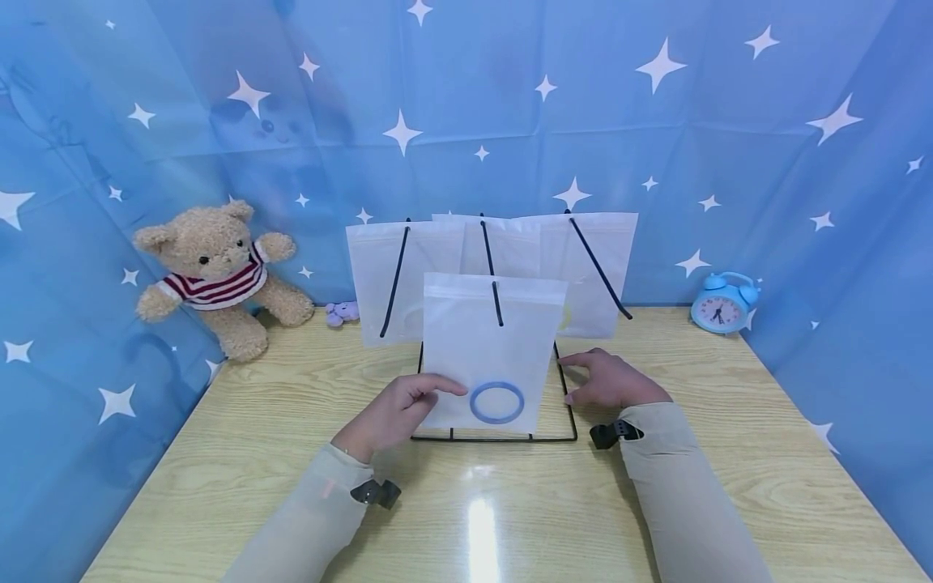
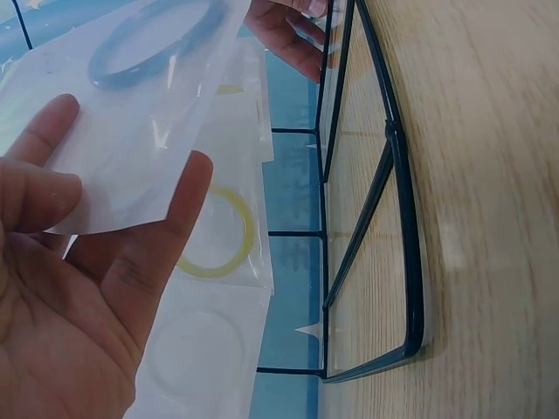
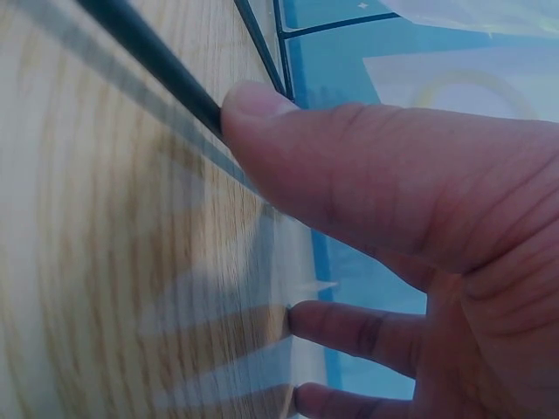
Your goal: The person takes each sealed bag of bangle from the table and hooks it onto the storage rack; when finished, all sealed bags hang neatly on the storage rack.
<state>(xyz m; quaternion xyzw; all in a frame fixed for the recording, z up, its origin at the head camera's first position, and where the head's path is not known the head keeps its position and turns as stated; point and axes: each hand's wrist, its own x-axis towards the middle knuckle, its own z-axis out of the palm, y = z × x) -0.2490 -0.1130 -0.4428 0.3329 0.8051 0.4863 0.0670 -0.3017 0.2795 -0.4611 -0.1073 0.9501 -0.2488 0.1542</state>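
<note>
A translucent white zip bag (image 1: 459,348) hangs from the front hook of a black wire rack (image 1: 576,425). A blue ring (image 1: 497,420) shows low on this bag. My left hand (image 1: 397,413) pinches the bag's lower left part, thumb and fingers overlapping its film in the left wrist view. At the rack's right side is my right hand (image 1: 612,380). Its thumb (image 3: 323,166) touches a black bar in the right wrist view, while other fingertips meet the wood. Behind hang three more bags: left (image 1: 372,275), middle (image 1: 513,247) and right (image 1: 608,243).
A yellow ring (image 2: 247,231) shows in one rear bag. On the pale wooden table (image 1: 255,486), a teddy bear (image 1: 219,275) and a small purple toy (image 1: 341,313) are at the left. A blue alarm clock (image 1: 722,306) stands at the back right. Starry blue cloth (image 1: 466,89) surrounds the table.
</note>
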